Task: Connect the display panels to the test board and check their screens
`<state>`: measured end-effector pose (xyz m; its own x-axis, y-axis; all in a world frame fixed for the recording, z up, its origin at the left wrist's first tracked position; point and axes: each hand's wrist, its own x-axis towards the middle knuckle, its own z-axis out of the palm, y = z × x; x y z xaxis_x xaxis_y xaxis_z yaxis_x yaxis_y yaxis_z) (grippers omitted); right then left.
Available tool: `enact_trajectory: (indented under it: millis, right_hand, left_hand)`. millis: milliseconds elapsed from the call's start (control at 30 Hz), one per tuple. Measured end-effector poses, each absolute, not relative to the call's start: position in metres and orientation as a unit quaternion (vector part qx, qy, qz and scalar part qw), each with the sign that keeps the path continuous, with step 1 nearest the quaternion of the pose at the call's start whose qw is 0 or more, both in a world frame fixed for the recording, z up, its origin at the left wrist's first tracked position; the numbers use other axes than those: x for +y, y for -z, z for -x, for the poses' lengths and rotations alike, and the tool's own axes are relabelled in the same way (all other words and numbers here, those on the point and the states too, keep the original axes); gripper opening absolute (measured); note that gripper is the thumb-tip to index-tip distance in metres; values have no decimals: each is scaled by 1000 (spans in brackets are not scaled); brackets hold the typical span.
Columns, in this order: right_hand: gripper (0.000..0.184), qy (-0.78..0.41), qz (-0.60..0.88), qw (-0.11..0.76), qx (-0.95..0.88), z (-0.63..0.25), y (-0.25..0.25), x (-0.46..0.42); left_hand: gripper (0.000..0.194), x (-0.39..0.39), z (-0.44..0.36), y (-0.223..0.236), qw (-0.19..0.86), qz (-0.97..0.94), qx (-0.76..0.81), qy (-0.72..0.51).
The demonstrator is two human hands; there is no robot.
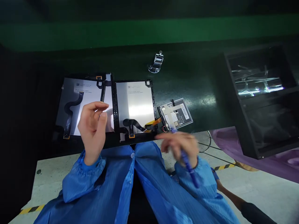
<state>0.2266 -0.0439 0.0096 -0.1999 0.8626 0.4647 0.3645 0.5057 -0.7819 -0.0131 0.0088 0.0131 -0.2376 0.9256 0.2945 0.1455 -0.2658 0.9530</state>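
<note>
Two flat display panels lie side by side on the dark green bench, the left panel (72, 102) and the right panel (135, 104), each with a black flex cable on it. My left hand (92, 127) hovers over the gap between them, fingers curled in a pinch on something I cannot make out. My right hand (181, 146), blurred by motion, grips a blue pen-like tool (188, 165) near the bench's front edge. A small circuit board (175, 115) lies just right of the right panel, joined to it by an orange flex (153, 123).
A metal hand tally counter (157, 62) sits further back on the bench. A black open-fronted box (261, 96) with shiny film inside stands at the right. Purple material (224, 137) lies beneath it. Grey floor with yellow-black tape shows below.
</note>
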Motion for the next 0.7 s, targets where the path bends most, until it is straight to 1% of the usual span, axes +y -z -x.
enact_trajectory:
  millis: [67,100,167,233,300,367,433,500,567,600,633,700]
  right_hand:
    - [20,-241,312,349,-850,-209,-1,-48]
    - [25,-215,290,296,-884,-199,6,-48]
    - [38,-160,312,215,-911,-182,20,-46]
    - [44,-118,366,170,-907,-172,35,-45]
    - [44,-84,397,179,-897,-169,47,-48]
    - [44,-65,400,212,-890,-170,55,-54]
    - [39,-53,384,256,-886,-174,58,-60]
    - [33,-21,354,304,-884,-182,52,-66]
    - [31,-1,338,353,-872,-195,35,-73]
    - [34,-19,346,373,-861,-204,25,-78]
    - [36,-64,372,396,-837,-213,14,-82]
    - [40,-202,453,432,-753,-227,-3,-91]
  left_hand:
    - [17,9,18,-8,330,-516,516,-599]
    - [17,9,19,-5,333,-519,518,-593]
    - [17,9,20,-1,338,-528,519,-581]
    - [16,9,20,2,341,-533,517,-576]
    - [15,8,21,2,342,-532,517,-576]
    - [16,8,24,2,339,-526,525,-577]
    - [18,8,28,3,338,-520,536,-574]
    - [19,8,32,3,343,-508,543,-574]
    - [21,6,33,4,361,-490,545,-577]
    - [23,5,31,5,373,-479,542,-581]
    - [27,4,27,6,390,-467,537,-584]
    - [40,1,12,7,444,-445,518,-579]
